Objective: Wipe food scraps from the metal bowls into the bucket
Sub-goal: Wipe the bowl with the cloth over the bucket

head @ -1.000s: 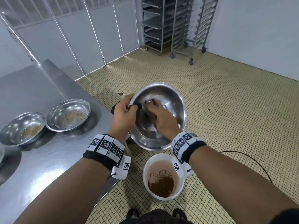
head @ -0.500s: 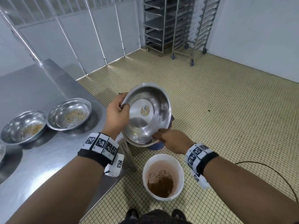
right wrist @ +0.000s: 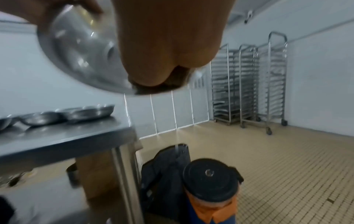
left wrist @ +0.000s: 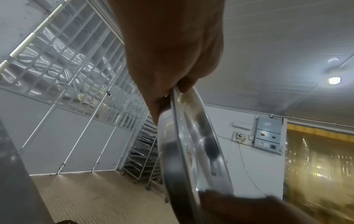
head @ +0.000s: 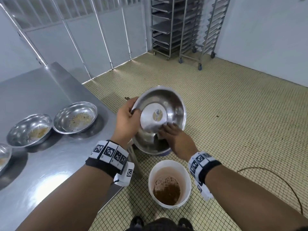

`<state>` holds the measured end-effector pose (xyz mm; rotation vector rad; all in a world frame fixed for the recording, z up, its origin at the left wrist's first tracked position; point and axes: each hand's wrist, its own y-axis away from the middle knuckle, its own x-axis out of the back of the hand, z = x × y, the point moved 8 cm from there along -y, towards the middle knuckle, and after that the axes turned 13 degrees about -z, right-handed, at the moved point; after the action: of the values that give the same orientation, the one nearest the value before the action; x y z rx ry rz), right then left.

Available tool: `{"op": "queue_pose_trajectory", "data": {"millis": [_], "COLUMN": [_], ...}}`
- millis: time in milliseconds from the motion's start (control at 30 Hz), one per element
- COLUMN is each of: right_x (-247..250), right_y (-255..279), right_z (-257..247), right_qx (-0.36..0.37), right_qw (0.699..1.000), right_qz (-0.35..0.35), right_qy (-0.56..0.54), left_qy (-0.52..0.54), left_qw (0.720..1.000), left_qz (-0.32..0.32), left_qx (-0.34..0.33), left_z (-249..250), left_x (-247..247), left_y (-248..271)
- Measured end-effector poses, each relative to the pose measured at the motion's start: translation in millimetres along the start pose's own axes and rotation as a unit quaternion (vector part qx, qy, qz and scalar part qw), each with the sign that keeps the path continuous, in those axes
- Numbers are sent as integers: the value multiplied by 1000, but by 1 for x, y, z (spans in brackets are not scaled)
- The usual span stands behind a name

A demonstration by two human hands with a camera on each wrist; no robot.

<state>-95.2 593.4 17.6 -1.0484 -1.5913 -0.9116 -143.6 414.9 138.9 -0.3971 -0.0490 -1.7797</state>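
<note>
1. Stainless steel runs down the left of the head view: the desk (head: 33, 160) carries two metal bowls, the far-left bowl (head: 30, 130) and the second bowl (head: 75, 117), both with yellowish food scraps in them, and the rim of a third bowl (head: 4, 155) shows at the edge of the frame.
2. Next comes our left hand (head: 127, 122); its grip is closed round the left rim of the held bowl (head: 160, 114), thumb on the inner side, fingers curled behind. The left wrist view shows the rim pinched the same way.
3. The held bowl is off the desk, above the floor, tipped steeply so that its opening faces us and slightly down. Being round, it has no long axis to speak of. Its lowest rim points down and toward us. Its inside looks nearly clean, a round label showing at the centre.
4. Our right hand (head: 176, 139) sits at that low rim, fingers curled on something there. We cannot tell whether it is a cloth or the rim alone.
5. The white bucket (head: 186, 172) stands on the floor below the right hand and nearer to us, brown scraps lying in it. We judge that the coming sweep turns on this: the low rim must be over the bucket mouth, and the right hand is the nearer one.
</note>
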Motion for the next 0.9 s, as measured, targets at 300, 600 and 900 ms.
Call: {"op": "queue_pose_trajectory", "data": {"millis": [300, 600, 900], "right_x": [-14, 100, 164], "right_y": [20, -9, -21], "right_z": [-36, -14, 2], "right_qx": [17, 35, 28], "right_qw": [970, 977, 988], "right_qz": [-159, -6, 106], "right_qy": [-180, -211, -105], "left_qy": [-20, -36, 13], "left_qw": [999, 999, 998], "left_qz": [30, 15, -57], "left_qx": [37, 35, -18], "left_z": [-27, -27, 3], "left_x": [27, 28, 15], "left_y": [0, 6, 19]}}
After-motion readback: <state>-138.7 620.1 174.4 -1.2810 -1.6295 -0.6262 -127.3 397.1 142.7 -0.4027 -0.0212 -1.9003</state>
